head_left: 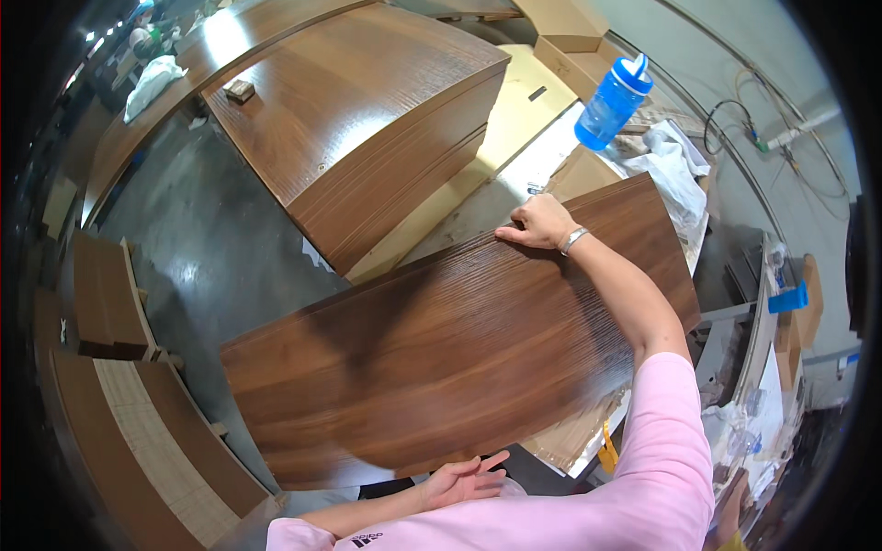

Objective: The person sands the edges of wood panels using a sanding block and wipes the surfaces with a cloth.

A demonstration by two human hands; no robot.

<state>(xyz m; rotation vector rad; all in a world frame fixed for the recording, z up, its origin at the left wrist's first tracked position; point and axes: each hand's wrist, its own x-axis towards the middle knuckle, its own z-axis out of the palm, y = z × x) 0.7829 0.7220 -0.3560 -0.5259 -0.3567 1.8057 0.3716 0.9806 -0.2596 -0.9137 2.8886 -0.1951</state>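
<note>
A large dark brown wood-grain panel (441, 340) lies tilted across the space in front of me. My right hand (540, 223), with a silver bracelet on its wrist, reaches over to the far edge and is closed on it, fingers curled around the rim and thumb pointing left. Close to my body, my left hand (464, 479) rests by the panel's near edge, palm turned up and fingers spread, holding nothing. Whether it touches that edge I cannot tell.
Beyond the panel stands a stack of similar brown boards (367, 101) with a small block (240, 91) on top. A blue bottle (614, 103) stands beside white plastic wrapping (671, 165). More boards (138, 432) are stacked at left; an open cardboard box (570, 55) sits at the back.
</note>
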